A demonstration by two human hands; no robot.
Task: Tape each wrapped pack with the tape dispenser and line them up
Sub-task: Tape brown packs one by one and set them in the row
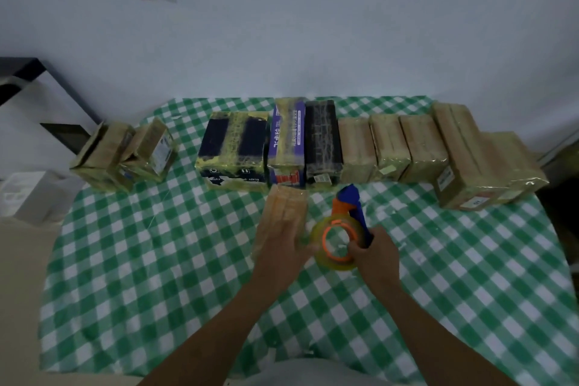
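A tan wrapped pack lies on the green checked tablecloth in front of the row. My left hand rests on its near end, fingers lying over it. My right hand grips the blue handle of the tape dispenser, whose yellowish tape roll with an orange hub sits just right of the pack. Behind them, several taped packs stand side by side along the back edge: a dark blue box, a purple box, a black pack and tan packs.
Two opened tan packs sit apart at the back left corner. Larger tan packs end the row at the right. A white box sits off the table's left edge. A wall stands close behind the table.
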